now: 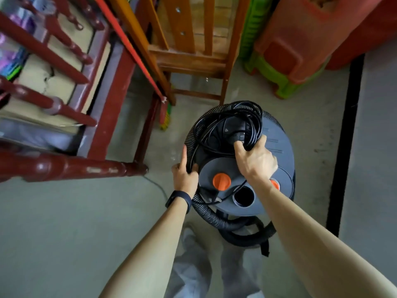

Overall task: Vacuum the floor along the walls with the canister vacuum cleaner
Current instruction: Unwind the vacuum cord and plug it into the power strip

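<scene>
The dark grey canister vacuum cleaner [277, 160] stands on the floor in front of me, with two orange knobs [221, 181] and a round opening on its lid. A black power cord [247, 117] lies coiled on top, and a ribbed black hose [211, 214] wraps around the body. My left hand [184, 175] grips the hose at the lid's left edge. My right hand [255, 158] curls its fingers around the coiled cord on top.
A dark red wooden bench [71, 164] stands to the left. An orange wooden chair [189, 59] is straight ahead, with stacked green and orange plastic stools [285, 61] to its right. A black strip [345, 134] runs along the grey floor on the right.
</scene>
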`<state>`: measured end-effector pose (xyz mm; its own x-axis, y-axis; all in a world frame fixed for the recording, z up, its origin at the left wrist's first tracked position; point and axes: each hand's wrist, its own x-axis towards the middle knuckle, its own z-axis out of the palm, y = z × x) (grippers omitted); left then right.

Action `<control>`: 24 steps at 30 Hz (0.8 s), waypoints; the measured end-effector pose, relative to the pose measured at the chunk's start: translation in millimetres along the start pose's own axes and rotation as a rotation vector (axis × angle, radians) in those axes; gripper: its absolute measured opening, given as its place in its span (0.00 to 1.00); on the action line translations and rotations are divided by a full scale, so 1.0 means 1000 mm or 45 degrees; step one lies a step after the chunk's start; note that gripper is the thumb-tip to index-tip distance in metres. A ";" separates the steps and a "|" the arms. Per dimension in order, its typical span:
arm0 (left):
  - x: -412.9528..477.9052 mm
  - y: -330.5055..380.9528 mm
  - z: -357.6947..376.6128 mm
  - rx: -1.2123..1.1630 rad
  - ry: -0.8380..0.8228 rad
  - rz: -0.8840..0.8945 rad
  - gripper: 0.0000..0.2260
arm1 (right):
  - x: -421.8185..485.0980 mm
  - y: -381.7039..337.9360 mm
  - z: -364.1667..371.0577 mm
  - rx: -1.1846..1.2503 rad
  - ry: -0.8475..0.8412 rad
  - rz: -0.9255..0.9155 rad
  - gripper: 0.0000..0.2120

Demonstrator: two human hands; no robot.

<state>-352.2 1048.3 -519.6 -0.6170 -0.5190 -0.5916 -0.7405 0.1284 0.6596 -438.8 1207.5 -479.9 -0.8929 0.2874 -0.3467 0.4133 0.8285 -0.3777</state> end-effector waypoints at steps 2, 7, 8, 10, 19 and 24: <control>-0.003 -0.016 -0.022 -0.012 0.013 0.004 0.31 | -0.021 -0.006 0.012 -0.002 -0.008 -0.012 0.22; -0.004 -0.048 -0.065 -0.018 0.017 -0.003 0.32 | -0.064 -0.020 0.039 -0.035 -0.050 -0.057 0.21; -0.005 -0.055 -0.072 -0.035 0.008 0.001 0.33 | -0.071 -0.021 0.044 -0.037 -0.054 -0.064 0.21; -0.009 -0.068 -0.084 -0.055 0.013 0.005 0.33 | -0.082 -0.026 0.051 -0.050 -0.068 -0.095 0.21; -0.023 -0.117 -0.133 -0.120 0.137 0.023 0.32 | -0.128 -0.044 0.085 -0.109 -0.110 -0.221 0.22; -0.023 -0.136 -0.166 -0.143 0.154 0.005 0.33 | -0.159 -0.056 0.103 -0.107 -0.128 -0.221 0.23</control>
<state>-193.2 902.6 -518.2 -0.5780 -0.6177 -0.5332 -0.6998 0.0391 0.7133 -301.7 1066.0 -491.9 -0.9253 0.0908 -0.3681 0.2346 0.8999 -0.3677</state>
